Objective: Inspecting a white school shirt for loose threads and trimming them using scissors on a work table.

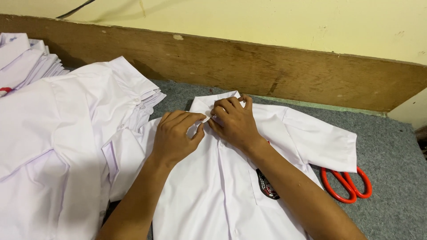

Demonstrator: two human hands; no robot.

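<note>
From the head camera, a white shirt [231, 186] lies flat on the grey felt table [391, 178]. Left hand [175, 135] and right hand [235, 122] both pinch its collar [207, 103] at twelve o'clock. Red scissors [347, 182] rest at three o'clock, stacked shirts [58, 133] at nine.

The short-sleeved shirt [222, 186] was smooth, matt white cloth, with a dark embroidered-looking badge [267, 186] on its pocket. The stacked shirts [58, 133] beside it were the same thin white fabric. The table cover [391, 155] looked like rough grey felt. The backboard [267, 71] was scuffed, matt wood. The scissors' handles [347, 184] were glossy orange plastic.
</note>
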